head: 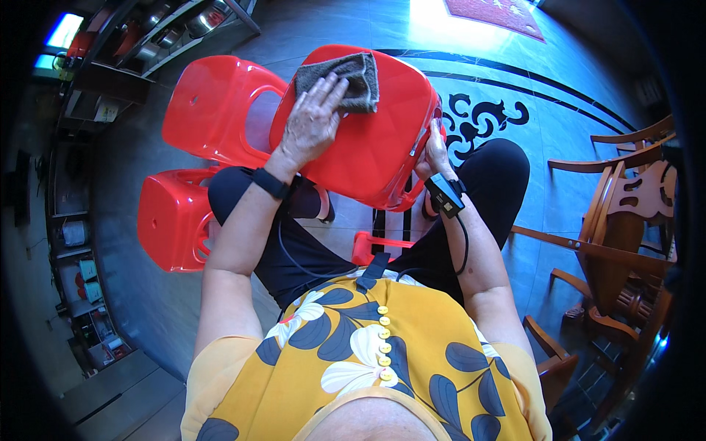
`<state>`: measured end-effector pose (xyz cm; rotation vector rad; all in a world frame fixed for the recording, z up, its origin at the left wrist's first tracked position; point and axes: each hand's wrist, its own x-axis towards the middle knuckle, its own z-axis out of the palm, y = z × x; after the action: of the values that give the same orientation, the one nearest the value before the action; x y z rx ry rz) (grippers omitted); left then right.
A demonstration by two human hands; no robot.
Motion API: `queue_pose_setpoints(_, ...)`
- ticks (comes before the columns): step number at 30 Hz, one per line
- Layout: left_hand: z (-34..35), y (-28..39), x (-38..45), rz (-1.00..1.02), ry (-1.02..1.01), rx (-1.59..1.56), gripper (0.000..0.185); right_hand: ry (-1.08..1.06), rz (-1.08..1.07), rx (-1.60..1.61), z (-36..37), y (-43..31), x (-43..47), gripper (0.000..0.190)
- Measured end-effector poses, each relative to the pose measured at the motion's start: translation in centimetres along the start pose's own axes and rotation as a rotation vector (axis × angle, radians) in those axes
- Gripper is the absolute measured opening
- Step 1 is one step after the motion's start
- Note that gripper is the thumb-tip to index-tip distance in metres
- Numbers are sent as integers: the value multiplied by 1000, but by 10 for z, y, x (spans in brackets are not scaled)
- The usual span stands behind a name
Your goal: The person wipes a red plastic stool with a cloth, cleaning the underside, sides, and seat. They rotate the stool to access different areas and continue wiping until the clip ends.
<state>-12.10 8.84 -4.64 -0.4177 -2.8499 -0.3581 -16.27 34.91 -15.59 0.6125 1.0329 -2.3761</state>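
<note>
A red plastic stool [380, 132] is held between my knees, its square seat facing up and slightly tilted. My left hand [314, 118] lies over a folded grey cloth [364, 82], pressing it against the upper left part of the seat; its fingertips rest on the fabric. My right hand [434, 151] grips the stool at its right side edge, the fingers partly hidden by the rim. Dark bands circle both wrists, and a small blue and black device [445, 194] with a cable sits on the right one.
Two more red stools, one [207, 107] at the upper left and one [171, 220] below it, stand on the tiled floor. A red plastic part [364, 248] shows between my legs. Wooden chairs [598, 220] are at the right, metal pots [207, 19] and shelves [71, 253] at the left.
</note>
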Motion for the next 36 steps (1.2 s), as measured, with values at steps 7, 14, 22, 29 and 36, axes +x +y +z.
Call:
queue_pose_setpoints(7,8,-11,18,-29,19,93,61,-13,-47,-59,2,5,-1,50)
queue_pose_setpoints(14,-13,56,-29,71,-65,-35,45,-4,1,-46,0,4,-1,54)
queue_pose_setpoints(22,-2,100,-29,356,-1,-48,50,-347,-270,-286,-2,12,-14,57)
queue_pose_setpoints(29,-8,4,27,-18,-3,170,70,-34,36,-143,12,7,-1,62)
queue_pose_setpoints(36,-16,17,-97,-142,42,4,58,-14,-19,-29,-15,10,14,50)
